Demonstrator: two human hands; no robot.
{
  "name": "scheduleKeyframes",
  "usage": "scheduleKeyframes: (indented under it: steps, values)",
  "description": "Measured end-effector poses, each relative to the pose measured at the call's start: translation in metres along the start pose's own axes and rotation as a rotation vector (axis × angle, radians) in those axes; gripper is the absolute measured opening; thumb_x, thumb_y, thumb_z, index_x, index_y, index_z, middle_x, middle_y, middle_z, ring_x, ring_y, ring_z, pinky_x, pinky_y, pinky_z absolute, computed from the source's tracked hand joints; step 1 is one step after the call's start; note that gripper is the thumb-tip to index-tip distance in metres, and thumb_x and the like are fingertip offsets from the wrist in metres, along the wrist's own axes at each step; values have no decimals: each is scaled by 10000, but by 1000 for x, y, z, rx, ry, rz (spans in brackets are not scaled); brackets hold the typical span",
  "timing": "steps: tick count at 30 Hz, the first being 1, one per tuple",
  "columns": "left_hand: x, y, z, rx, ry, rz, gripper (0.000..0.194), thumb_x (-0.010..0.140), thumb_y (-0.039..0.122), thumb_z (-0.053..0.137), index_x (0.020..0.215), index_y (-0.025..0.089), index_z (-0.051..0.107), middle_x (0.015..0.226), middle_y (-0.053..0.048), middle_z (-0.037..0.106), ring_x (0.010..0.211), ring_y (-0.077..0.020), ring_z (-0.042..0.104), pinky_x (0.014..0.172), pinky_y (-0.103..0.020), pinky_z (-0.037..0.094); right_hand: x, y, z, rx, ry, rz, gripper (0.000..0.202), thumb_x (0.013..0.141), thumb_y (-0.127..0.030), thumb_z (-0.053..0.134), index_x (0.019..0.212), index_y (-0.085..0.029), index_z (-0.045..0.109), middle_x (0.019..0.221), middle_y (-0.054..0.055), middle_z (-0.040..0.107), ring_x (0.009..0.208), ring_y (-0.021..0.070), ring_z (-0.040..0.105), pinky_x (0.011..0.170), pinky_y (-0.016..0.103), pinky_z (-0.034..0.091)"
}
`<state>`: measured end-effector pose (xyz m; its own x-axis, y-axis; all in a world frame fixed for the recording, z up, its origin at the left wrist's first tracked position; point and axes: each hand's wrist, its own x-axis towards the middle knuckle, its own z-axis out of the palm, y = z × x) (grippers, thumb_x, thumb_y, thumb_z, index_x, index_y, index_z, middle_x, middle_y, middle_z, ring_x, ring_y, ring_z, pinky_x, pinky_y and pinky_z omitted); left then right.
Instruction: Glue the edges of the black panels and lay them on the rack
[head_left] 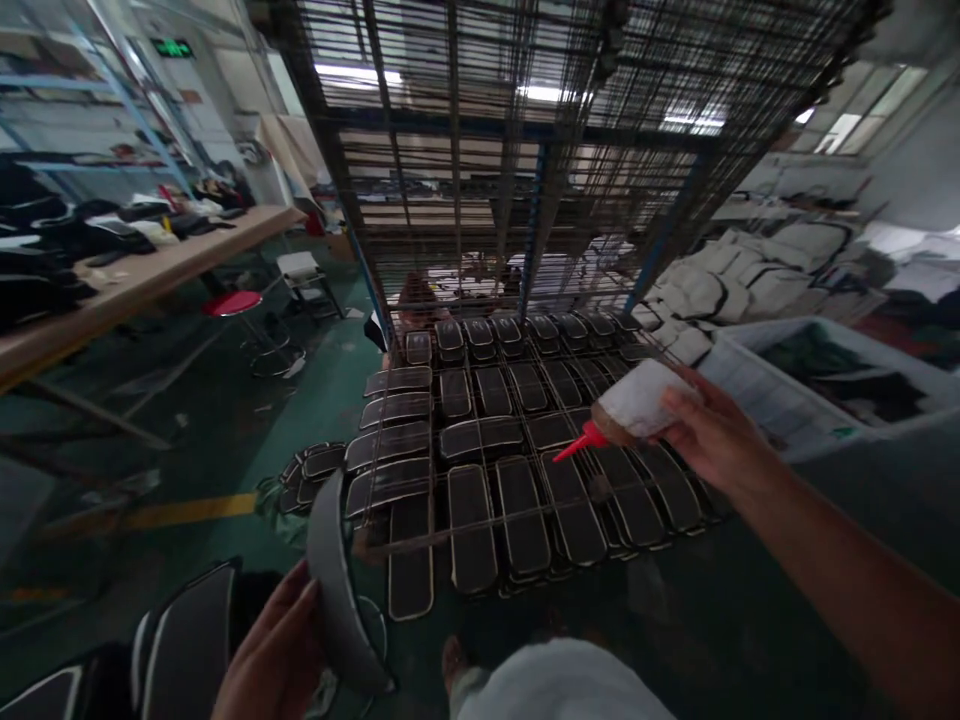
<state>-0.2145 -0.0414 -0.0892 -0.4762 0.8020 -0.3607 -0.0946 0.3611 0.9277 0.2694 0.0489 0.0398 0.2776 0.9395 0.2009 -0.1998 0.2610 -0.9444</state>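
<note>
My left hand (281,640), low in the view, grips a curved grey panel (335,580) with a dark edge, held upright on its side. At the right, my right hand (697,425) is wrapped round a whitish squeeze bottle (641,400); its red nozzle (581,440) points down and to the left. The bottle and the panel are well apart. Beyond them, many dark rounded pads (472,525) with light edging lie in rows on the lower part of a wire rack (431,440).
More dark panels (191,640) stand at the lower left. A long table (225,240), a red stool (234,303) and a white chair (298,266) are at the left. White bins (810,400) and piled light pieces (750,270) stand at the right. The rack's mesh rises ahead.
</note>
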Motion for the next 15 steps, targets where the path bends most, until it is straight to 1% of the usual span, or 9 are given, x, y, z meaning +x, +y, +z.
scheduleKeyframes:
  steps: [2, 4, 5, 7, 9, 11, 13, 15]
  values:
    - [-8, 14, 28, -105, -98, -98, 789, 509, 403, 985, 1262, 253, 802, 1190, -108, 895, 1186, -409, 819, 758, -393, 736, 6, -12, 6, -14, -34, -41, 625, 644, -490, 1093, 1140, -222, 824, 950, 45, 775, 686, 203, 716, 436, 236, 571]
    - [-18, 30, 54, -168, -170, -176, 765, 447, 300, 1018, 1183, 236, 817, 1151, -91, 900, 1214, -374, 806, 783, -317, 717, 11, -21, 13, 8, -81, -61, 634, 664, -514, 1081, 1146, -210, 804, 926, 41, 756, 678, 196, 706, 434, 232, 549]
    - [-22, 38, 66, -161, -204, -187, 742, 439, 284, 1032, 1150, 241, 825, 1141, -77, 901, 1226, -363, 800, 795, -298, 710, 13, -25, 16, 24, -111, -62, 638, 680, -526, 1071, 1154, -205, 791, 916, 38, 745, 673, 191, 697, 435, 231, 537]
    - [-29, 51, 84, -89, -298, -169, 701, 456, 322, 1058, 1119, 258, 837, 1126, -59, 902, 1206, -358, 804, 798, -307, 708, 15, -30, 21, 58, -170, -55, 651, 706, -554, 1053, 1168, -199, 763, 900, 26, 720, 663, 178, 676, 435, 228, 520]
    - [-33, 63, 99, -22, -422, -156, 704, 475, 391, 1071, 1126, 257, 840, 1094, -70, 902, 1134, -367, 821, 789, -347, 709, 16, -35, 25, 77, -225, -43, 650, 728, -573, 1040, 1162, -196, 737, 888, 14, 696, 660, 167, 659, 440, 226, 517]
    - [-35, 73, 110, 37, -501, -143, 728, 458, 436, 1075, 1122, 242, 848, 1027, -84, 899, 1046, -372, 830, 774, -376, 705, 17, -40, 27, 79, -282, -34, 624, 757, -581, 1026, 1135, -193, 716, 878, 9, 678, 669, 164, 654, 450, 224, 521]
    - [-37, 83, 118, 90, -535, -116, 726, 422, 449, 1075, 1080, 231, 863, 968, -92, 891, 1009, -380, 825, 775, -392, 701, 18, -43, 27, 75, -336, -15, 601, 785, -592, 1008, 1103, -184, 703, 864, 12, 666, 676, 162, 653, 464, 222, 529]
    - [-38, 92, 121, 133, -551, -94, 700, 387, 456, 1069, 1018, 227, 873, 953, -100, 885, 1004, -400, 818, 766, -410, 700, 20, -45, 25, 75, -375, 29, 621, 782, -622, 1003, 1081, -175, 695, 851, 16, 661, 673, 158, 647, 476, 223, 537]
